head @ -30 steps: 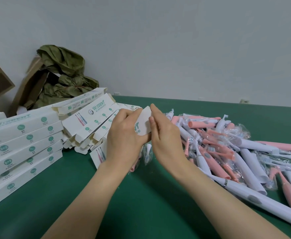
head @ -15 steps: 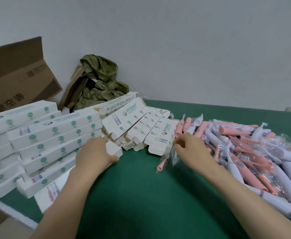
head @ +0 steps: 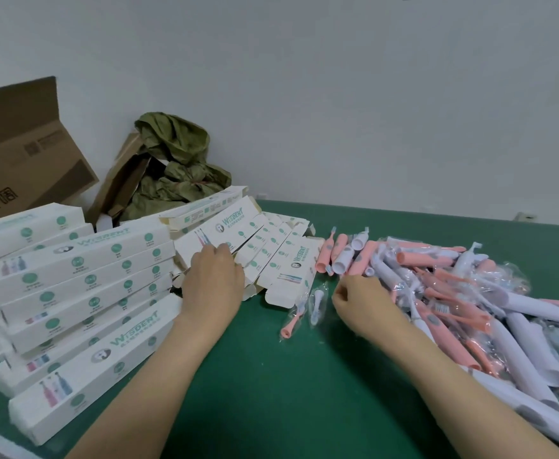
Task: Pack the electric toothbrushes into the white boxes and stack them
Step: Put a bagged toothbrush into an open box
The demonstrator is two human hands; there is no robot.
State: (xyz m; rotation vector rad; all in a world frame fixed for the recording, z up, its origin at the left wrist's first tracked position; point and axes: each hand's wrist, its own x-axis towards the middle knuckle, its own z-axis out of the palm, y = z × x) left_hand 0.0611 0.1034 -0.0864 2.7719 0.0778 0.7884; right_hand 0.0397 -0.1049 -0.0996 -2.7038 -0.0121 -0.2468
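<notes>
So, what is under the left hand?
The left hand lies on the fanned pile of flat white boxes, beside the packed stack. Its palm covers the box ends below, so whether the fingers grip one cannot be seen.

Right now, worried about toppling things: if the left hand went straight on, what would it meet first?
The left hand points at the leaning flat boxes; its fingers seem to touch the nearest one.

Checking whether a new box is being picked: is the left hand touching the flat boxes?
Touching. The head view shows the left hand lying on the fanned flat boxes, with its fingertips against the top one.
</notes>
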